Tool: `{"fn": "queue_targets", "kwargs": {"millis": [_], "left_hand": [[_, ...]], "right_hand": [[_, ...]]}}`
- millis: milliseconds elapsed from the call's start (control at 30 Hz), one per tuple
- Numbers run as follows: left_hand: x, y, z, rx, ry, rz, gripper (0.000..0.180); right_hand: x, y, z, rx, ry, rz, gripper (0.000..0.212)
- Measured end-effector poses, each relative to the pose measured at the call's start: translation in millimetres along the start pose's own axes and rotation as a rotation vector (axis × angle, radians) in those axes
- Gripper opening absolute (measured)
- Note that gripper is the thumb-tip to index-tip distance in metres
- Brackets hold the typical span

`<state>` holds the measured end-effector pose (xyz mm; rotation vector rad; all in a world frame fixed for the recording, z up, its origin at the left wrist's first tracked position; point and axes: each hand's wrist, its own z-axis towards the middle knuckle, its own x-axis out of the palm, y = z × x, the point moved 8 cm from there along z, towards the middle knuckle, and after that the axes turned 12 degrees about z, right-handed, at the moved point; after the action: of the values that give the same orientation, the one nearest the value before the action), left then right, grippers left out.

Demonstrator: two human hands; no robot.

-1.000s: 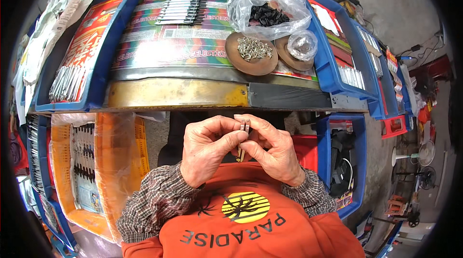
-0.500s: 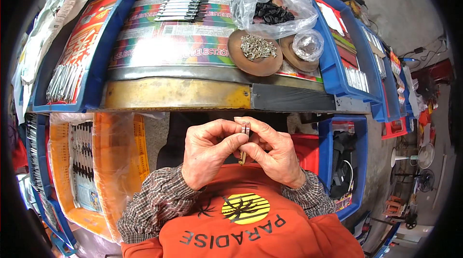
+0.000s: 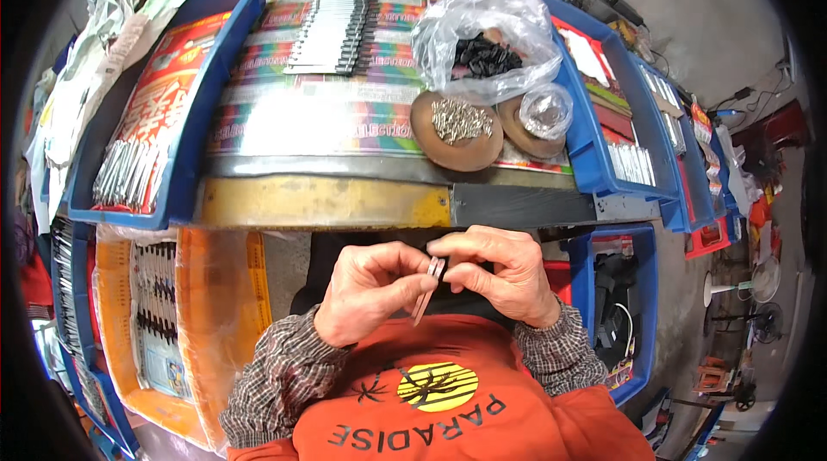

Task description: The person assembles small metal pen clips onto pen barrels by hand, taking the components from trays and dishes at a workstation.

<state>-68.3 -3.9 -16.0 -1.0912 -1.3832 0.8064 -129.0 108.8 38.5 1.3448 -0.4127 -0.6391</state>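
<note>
In front of my chest, my left hand pinches a slim, shiny metal strip between thumb and fingers, its lower end slanting down toward the red shirt. My right hand is at the strip's upper end, thumb and forefinger closed on a small dark piece. I cannot make out exactly how that piece joins the strip. On the bench ahead lies a row of slim metal pieces with black ends. A clear plastic bag holds black parts. Small metal pins lie in a round brown dish.
Blue bins stand on the bench at left and right. A second brown dish carries a small clear bag. Below the bench edge are an orange crate and a blue crate.
The metal strip has tilted, its lower end swinging left. My right hand has shifted slightly right, and a dark piece now shows at its fingertips. The bench sits lower in view.
</note>
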Motion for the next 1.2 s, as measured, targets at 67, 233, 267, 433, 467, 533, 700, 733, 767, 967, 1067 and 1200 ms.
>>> {"fn": "queue_targets", "kwargs": {"millis": [67,233,267,433,467,533,700,733,767,967,1067,1200], "left_hand": [[-0.4,-2.2,-3.4,-0.029,0.076,0.065,0.007],[-0.8,-11.1,-4.9,-0.053,0.154,0.113,0.008],[-1.9,-12.6,-3.6,-0.042,0.159,0.119,0.007],[-4.6,-19.6,3.3,-0.024,0.145,0.212,0.008],[-7.5,-22.4,4.6,0.015,0.101,0.284,0.009],[-8.8,-33.7,6.2,0.151,0.003,0.435,0.012],[-2.7,-62.4,2.5,0.483,-0.329,0.866,0.019],[-2.1,-64.4,2.0,0.514,-0.353,0.874,0.018],[-2.4,-63.7,2.9,0.521,-0.354,0.875,0.018],[-6.5,-63.8,4.3,0.558,-0.404,0.927,0.017],[-9.1,-65.1,6.2,0.547,-0.417,0.936,0.016],[-13.8,-69.3,7.8,0.57,-0.43,0.917,0.016]], "right_hand": [[4.6,5.1,5.5,0.004,0.116,0.025,0.016],[12.0,2.8,9.6,0.113,0.196,0.216,0.015],[13.0,2.6,10.5,0.123,0.201,0.21,0.015],[6.4,5.0,14.5,0.097,0.207,0.191,0.014],[4.2,3.0,15.1,0.117,0.193,0.198,0.014],[0.3,4.1,17.9,0.083,0.124,0.21,0.014],[-10.1,0.6,22.4,0.007,-0.048,0.24,0.012],[-10.0,0.8,23.3,0.007,-0.06,0.234,0.013],[-9.6,0.9,23.9,0.002,-0.059,0.23,0.013],[-11.2,-5.3,29.7,0.043,-0.085,0.228,0.015],[-11.7,-1.0,37.5,0.066,-0.023,0.149,0.014],[-9.3,3.3,45.6,0.047,0.017,0.086,0.014]]}}
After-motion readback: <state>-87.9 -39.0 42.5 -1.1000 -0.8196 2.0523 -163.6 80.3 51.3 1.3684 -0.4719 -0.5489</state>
